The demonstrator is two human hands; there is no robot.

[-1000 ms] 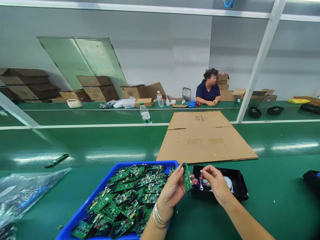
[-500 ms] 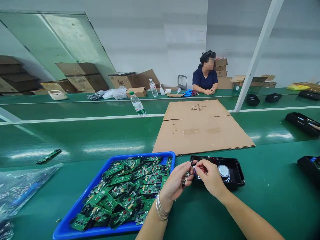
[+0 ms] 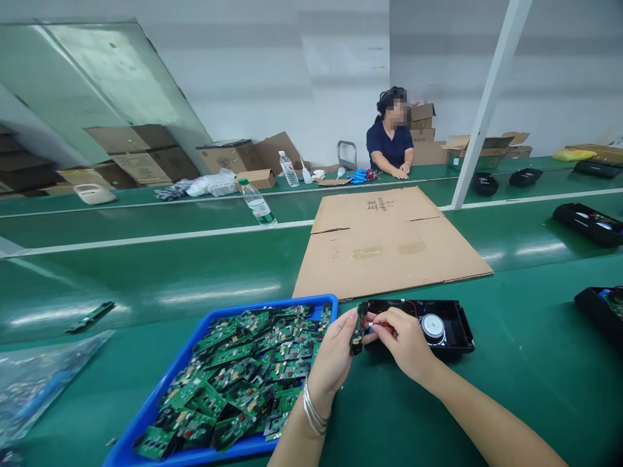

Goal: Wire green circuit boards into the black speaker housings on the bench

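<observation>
Some handwriting (image 3: 382, 205), illegible, on cardboard (image 3: 394, 233); left fingers (image 3: 346, 323) grip circuit board (image 3: 359, 332), right fingers (image 3: 386, 334) pinch white plug (image 3: 370, 325).

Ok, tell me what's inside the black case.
In the case, a speaker and red wire show. The right hand covers much of its left side, hiding what's there.

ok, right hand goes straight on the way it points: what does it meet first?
Likely the circuit board in the left hand; depth is unclear, so the left fingertips could come first.
</observation>
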